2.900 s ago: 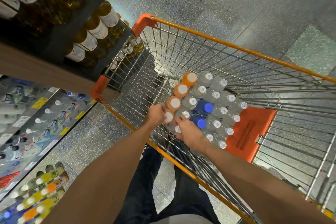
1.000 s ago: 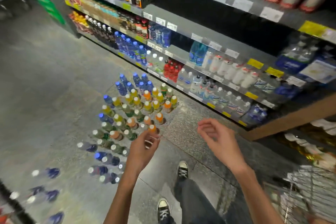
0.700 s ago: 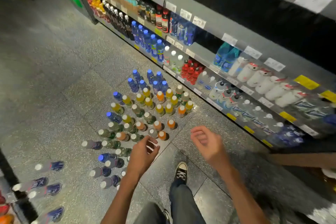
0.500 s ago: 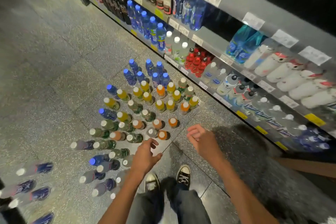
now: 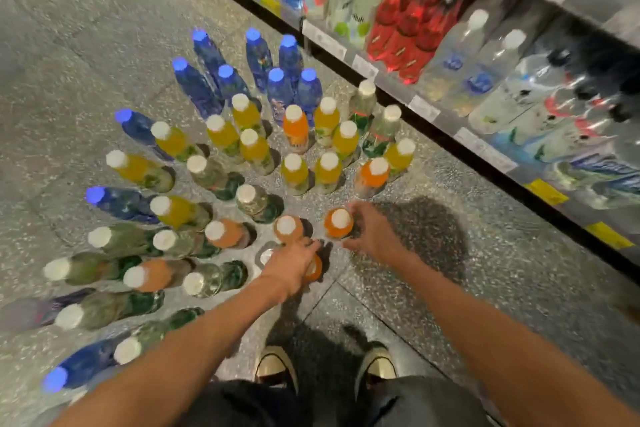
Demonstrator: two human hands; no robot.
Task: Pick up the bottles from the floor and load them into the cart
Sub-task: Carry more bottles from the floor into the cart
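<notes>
We look down at bottles (image 5: 242, 156) standing on floor (image 5: 69, 28), shelf (image 5: 450, 121) along their far-right edge. Our right hand (image 5: 372, 232) curls its grip around orange bottle (image 5: 338, 224) at near-right corner of cluster, fingers at cap height. Our left hand (image 5: 292, 265) covers second orange bottle (image 5: 314, 269) just nearer us than first; grip seems closed on it, though blur leaves doubt. Third orange bottle (image 5: 288, 228) stands just beyond left fingertips. Our shoes (image 5: 275, 366) sit nearer than cluster. Cart out of frame.
</notes>
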